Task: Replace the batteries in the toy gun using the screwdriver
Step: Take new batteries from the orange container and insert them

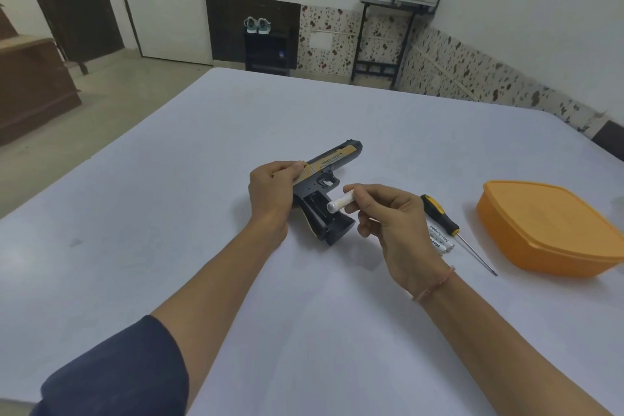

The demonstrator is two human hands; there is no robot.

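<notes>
A black and gold toy gun (329, 175) lies on its side on the white table (169, 213), barrel pointing away, its grip's battery compartment (319, 209) open. My left hand (271, 192) grips the rear of the slide. My right hand (381, 213) pinches a white battery (339, 203) just above the open compartment. Two more white batteries (440, 240) lie to the right of my right hand. Beside them rests a screwdriver (445, 223) with a black and yellow handle, its tip toward me.
An orange lidded plastic container (550, 226) sits at the table's right edge. Beyond the table are a floor, a dark shoe rack with shoes (258, 25) and a small black stand (385, 40) against the wall.
</notes>
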